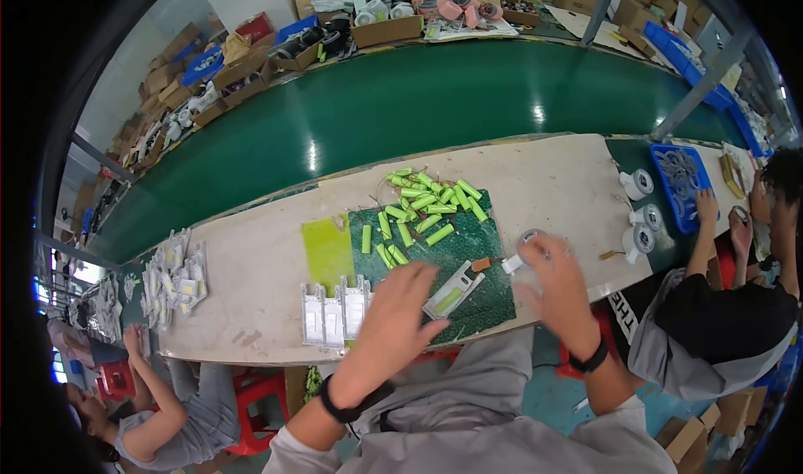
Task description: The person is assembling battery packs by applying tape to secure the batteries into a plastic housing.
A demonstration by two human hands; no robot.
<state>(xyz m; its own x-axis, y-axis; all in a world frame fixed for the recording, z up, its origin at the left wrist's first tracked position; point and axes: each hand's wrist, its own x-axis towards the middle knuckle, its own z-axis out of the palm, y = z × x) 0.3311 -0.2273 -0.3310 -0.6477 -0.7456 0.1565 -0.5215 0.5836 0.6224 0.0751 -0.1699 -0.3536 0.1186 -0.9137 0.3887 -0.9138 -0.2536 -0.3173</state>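
My left hand (396,313) hovers over the table with its fingers stretched and the thumb apart, holding nothing. Beside its thumb lies a grey-white plastic housing (454,290) with a green cylindrical battery in it, tilted on the dark green mat (489,307). A small orange-brown piece (480,264) is next to the housing's far end. My right hand (559,294) is smeared by motion; its fingers overlap a white device with a round grey head (529,238), and whether they grip it cannot be made out. Several green batteries (427,200) with wires are heaped beyond my hands.
Clear plastic housings (324,315) stand left of my left hand, near a yellow-green sheet (327,248). More housings (174,280) are piled far left. White round-headed devices (640,240) and a blue tray (679,186) are at right. Co-workers sit on both sides; a green conveyor belt (418,98) runs beyond.
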